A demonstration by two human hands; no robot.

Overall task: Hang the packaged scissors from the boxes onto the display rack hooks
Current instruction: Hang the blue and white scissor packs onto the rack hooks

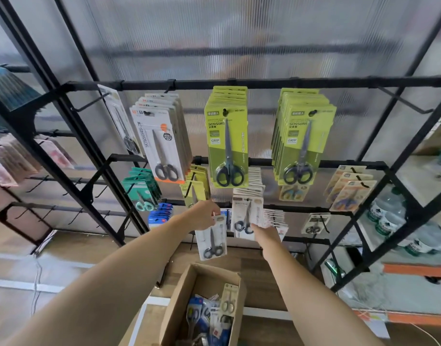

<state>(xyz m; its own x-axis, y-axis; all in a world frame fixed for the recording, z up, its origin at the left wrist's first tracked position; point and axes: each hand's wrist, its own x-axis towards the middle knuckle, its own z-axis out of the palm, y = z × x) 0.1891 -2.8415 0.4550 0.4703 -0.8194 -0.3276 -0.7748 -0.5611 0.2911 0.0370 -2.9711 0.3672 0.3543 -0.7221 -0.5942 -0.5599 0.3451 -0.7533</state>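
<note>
My left hand (pixel 202 216) pinches the top of a white scissors pack (pixel 212 239) hanging below it. My right hand (pixel 265 232) grips the hung white packs (pixel 247 218) on the rack (pixel 264 161). Below, the cardboard box (pixel 189 295) holds more.

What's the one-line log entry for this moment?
left hand: pinches white scissors pack | right hand: holds hung packs | box: part-full

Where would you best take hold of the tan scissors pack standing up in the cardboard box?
Pinch the tan scissors pack by its top card edge, from above. It stands nearly upright against the cardboard box wall, its lower end buried among other packs; only the flat top is free.
</note>
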